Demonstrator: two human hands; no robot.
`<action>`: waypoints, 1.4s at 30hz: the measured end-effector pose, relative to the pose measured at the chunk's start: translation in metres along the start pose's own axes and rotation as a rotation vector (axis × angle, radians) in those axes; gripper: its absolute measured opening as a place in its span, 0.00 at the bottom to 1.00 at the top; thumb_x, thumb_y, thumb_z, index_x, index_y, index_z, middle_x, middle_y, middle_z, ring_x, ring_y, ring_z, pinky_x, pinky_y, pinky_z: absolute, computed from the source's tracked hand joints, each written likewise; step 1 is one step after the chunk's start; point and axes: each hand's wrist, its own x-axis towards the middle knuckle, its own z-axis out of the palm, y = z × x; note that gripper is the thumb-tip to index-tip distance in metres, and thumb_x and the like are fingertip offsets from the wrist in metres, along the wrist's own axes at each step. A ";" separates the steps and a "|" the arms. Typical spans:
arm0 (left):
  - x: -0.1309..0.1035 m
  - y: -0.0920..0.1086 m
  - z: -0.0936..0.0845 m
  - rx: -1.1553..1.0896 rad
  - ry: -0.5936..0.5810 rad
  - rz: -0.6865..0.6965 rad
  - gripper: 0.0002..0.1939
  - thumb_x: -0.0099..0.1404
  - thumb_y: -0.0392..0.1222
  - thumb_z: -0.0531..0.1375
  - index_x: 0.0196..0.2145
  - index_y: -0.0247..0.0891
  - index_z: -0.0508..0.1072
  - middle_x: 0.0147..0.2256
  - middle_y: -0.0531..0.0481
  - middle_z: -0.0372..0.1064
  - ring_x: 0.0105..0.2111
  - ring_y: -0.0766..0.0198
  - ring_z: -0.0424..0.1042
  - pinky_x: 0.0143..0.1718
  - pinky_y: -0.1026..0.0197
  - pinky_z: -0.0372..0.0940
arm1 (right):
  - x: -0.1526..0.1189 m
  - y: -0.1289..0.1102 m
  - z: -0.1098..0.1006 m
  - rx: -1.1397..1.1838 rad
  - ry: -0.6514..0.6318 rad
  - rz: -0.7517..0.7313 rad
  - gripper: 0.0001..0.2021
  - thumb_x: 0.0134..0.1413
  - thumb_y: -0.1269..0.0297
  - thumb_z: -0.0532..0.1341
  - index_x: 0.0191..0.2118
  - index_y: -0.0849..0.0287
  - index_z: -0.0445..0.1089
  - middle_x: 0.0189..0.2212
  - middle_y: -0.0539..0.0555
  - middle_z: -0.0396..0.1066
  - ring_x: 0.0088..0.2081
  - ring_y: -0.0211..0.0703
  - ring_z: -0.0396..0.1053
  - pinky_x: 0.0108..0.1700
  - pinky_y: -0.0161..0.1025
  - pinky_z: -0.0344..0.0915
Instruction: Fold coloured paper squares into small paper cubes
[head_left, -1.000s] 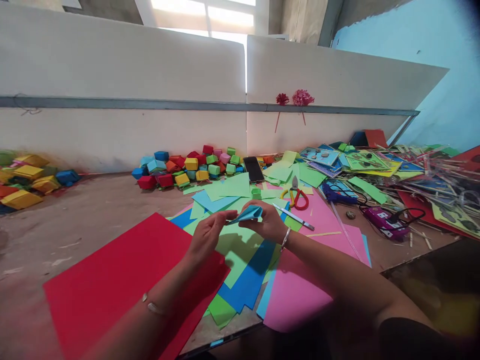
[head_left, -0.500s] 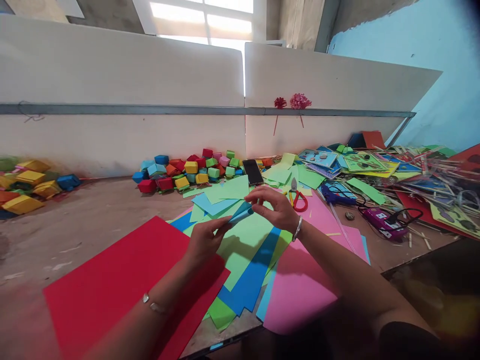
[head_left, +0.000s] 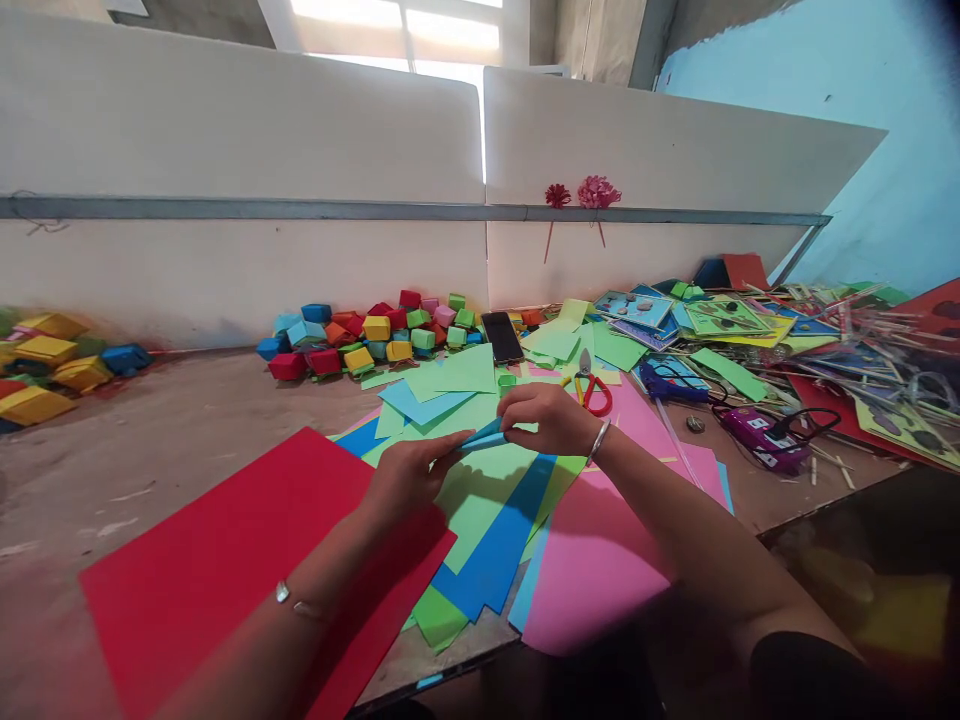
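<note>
A folded piece of blue paper [head_left: 480, 438] is stretched between my two hands, above a spread of coloured sheets. My left hand [head_left: 409, 472] pinches its left end, thumb and fingers closed on it. At the other end my right hand [head_left: 546, 418] grips it, fingertips curled together over the edge. Light green paper [head_left: 469, 490] and a darker blue sheet [head_left: 501, 550] lie beneath. Under my left forearm is a large red sheet [head_left: 247, 540]. Pink sheets [head_left: 600, 560] spread below my right forearm. Red-handled scissors [head_left: 592, 390] lie just beyond my right wrist.
Folded paper boxes [head_left: 375, 335] in several colours are heaped along the white panel [head_left: 300, 140]. A black phone [head_left: 501, 338] lies behind the paper. On the right are a purple power strip [head_left: 769, 440], a glue gun [head_left: 671, 385] and a pile of sticks and cards [head_left: 727, 320].
My right hand has come down and its fingers have closed on the right end of the blue paper. The left hand keeps its hold. The view has shifted slightly.
</note>
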 end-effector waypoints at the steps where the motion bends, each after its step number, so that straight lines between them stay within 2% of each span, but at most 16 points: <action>1: 0.000 0.000 0.000 -0.002 0.004 0.009 0.18 0.64 0.39 0.58 0.49 0.48 0.79 0.32 0.50 0.82 0.23 0.64 0.75 0.24 0.67 0.59 | 0.000 -0.001 0.000 0.019 0.031 0.033 0.07 0.53 0.74 0.62 0.26 0.59 0.73 0.32 0.54 0.77 0.33 0.39 0.72 0.36 0.35 0.66; 4: 0.000 0.001 0.001 -0.031 0.002 0.029 0.17 0.64 0.41 0.58 0.48 0.49 0.80 0.34 0.49 0.82 0.29 0.60 0.79 0.26 0.67 0.63 | 0.002 -0.003 0.002 0.165 0.097 0.172 0.07 0.48 0.75 0.61 0.23 0.60 0.70 0.28 0.53 0.76 0.30 0.37 0.72 0.34 0.34 0.67; 8: 0.000 0.001 -0.001 -0.042 -0.024 0.033 0.17 0.64 0.42 0.58 0.47 0.48 0.80 0.36 0.48 0.82 0.31 0.57 0.81 0.27 0.65 0.65 | 0.003 -0.003 0.009 0.450 0.158 0.434 0.02 0.44 0.73 0.62 0.25 0.60 0.68 0.24 0.49 0.72 0.26 0.34 0.69 0.30 0.32 0.66; 10: 0.000 0.002 -0.003 -0.057 -0.037 0.030 0.17 0.63 0.42 0.58 0.47 0.47 0.81 0.37 0.47 0.81 0.32 0.56 0.81 0.28 0.64 0.66 | 0.003 -0.002 0.012 0.539 0.189 0.489 0.03 0.42 0.72 0.62 0.26 0.60 0.67 0.24 0.49 0.71 0.26 0.34 0.68 0.30 0.32 0.67; 12: 0.000 0.004 -0.004 -0.105 -0.061 0.021 0.17 0.63 0.42 0.57 0.47 0.45 0.81 0.36 0.47 0.82 0.32 0.56 0.81 0.30 0.64 0.67 | 0.003 -0.001 0.013 0.596 0.181 0.476 0.05 0.41 0.72 0.62 0.30 0.61 0.69 0.25 0.48 0.71 0.26 0.33 0.68 0.30 0.32 0.66; 15: 0.002 0.009 -0.008 -0.189 -0.120 -0.004 0.18 0.62 0.42 0.57 0.46 0.43 0.81 0.35 0.47 0.82 0.31 0.57 0.80 0.30 0.64 0.67 | 0.003 0.000 0.011 0.623 0.088 0.433 0.11 0.43 0.73 0.60 0.36 0.62 0.74 0.26 0.49 0.72 0.27 0.33 0.68 0.30 0.32 0.66; 18: 0.004 0.015 -0.012 -0.254 -0.188 -0.040 0.18 0.61 0.41 0.56 0.43 0.41 0.83 0.35 0.50 0.82 0.30 0.59 0.79 0.30 0.65 0.66 | 0.003 0.000 0.008 0.573 0.040 0.424 0.10 0.43 0.75 0.59 0.32 0.62 0.77 0.27 0.51 0.74 0.28 0.34 0.68 0.31 0.32 0.65; 22: 0.006 0.025 -0.016 -0.350 -0.236 -0.104 0.18 0.61 0.45 0.57 0.42 0.40 0.83 0.30 0.52 0.81 0.28 0.61 0.75 0.30 0.65 0.64 | 0.004 -0.002 0.007 0.564 0.088 0.410 0.10 0.40 0.77 0.59 0.28 0.62 0.78 0.25 0.51 0.74 0.28 0.35 0.68 0.31 0.32 0.65; 26: 0.005 0.030 -0.011 -0.475 -0.180 -0.219 0.22 0.60 0.55 0.60 0.43 0.37 0.83 0.28 0.51 0.79 0.26 0.62 0.72 0.27 0.66 0.63 | 0.005 -0.007 0.012 0.560 0.120 0.406 0.11 0.39 0.77 0.60 0.27 0.61 0.79 0.25 0.51 0.75 0.28 0.36 0.68 0.31 0.32 0.64; 30: 0.003 0.027 -0.004 -0.507 -0.073 -0.266 0.24 0.58 0.58 0.61 0.38 0.36 0.84 0.25 0.50 0.77 0.24 0.63 0.69 0.24 0.66 0.60 | 0.004 -0.008 0.017 0.597 0.142 0.464 0.09 0.41 0.75 0.61 0.29 0.62 0.79 0.27 0.52 0.75 0.29 0.36 0.68 0.32 0.33 0.65; 32: 0.003 0.026 -0.003 -0.511 -0.022 -0.282 0.24 0.58 0.59 0.61 0.36 0.36 0.84 0.24 0.50 0.77 0.23 0.64 0.68 0.23 0.66 0.59 | 0.004 -0.007 0.016 0.658 0.105 0.509 0.08 0.45 0.70 0.63 0.32 0.62 0.79 0.28 0.53 0.75 0.30 0.36 0.69 0.32 0.33 0.65; 35: 0.003 0.027 -0.004 -0.507 0.045 -0.299 0.22 0.58 0.58 0.61 0.35 0.37 0.84 0.22 0.52 0.75 0.23 0.65 0.67 0.22 0.67 0.59 | 0.006 -0.008 0.015 0.672 0.022 0.534 0.14 0.53 0.59 0.63 0.40 0.63 0.79 0.31 0.54 0.75 0.31 0.37 0.69 0.33 0.34 0.66; 37: 0.003 0.029 -0.005 -0.512 0.068 -0.299 0.21 0.59 0.57 0.61 0.34 0.37 0.84 0.22 0.53 0.74 0.22 0.66 0.67 0.22 0.67 0.58 | 0.007 -0.010 0.017 0.590 0.026 0.505 0.17 0.51 0.55 0.67 0.43 0.62 0.78 0.33 0.54 0.75 0.33 0.37 0.69 0.33 0.34 0.65; 40: 0.002 0.033 -0.006 -0.511 0.065 -0.274 0.20 0.59 0.55 0.61 0.35 0.37 0.85 0.22 0.53 0.74 0.22 0.65 0.67 0.22 0.67 0.58 | 0.007 -0.015 0.027 0.439 0.105 0.468 0.17 0.44 0.56 0.73 0.39 0.61 0.78 0.33 0.53 0.74 0.33 0.36 0.67 0.33 0.33 0.63; 42: 0.001 0.036 -0.006 -0.503 0.052 -0.242 0.20 0.61 0.54 0.60 0.36 0.38 0.85 0.23 0.53 0.76 0.23 0.65 0.69 0.22 0.67 0.59 | 0.007 -0.018 0.034 0.396 0.150 0.487 0.13 0.46 0.57 0.72 0.34 0.61 0.77 0.29 0.51 0.73 0.29 0.34 0.64 0.31 0.32 0.60</action>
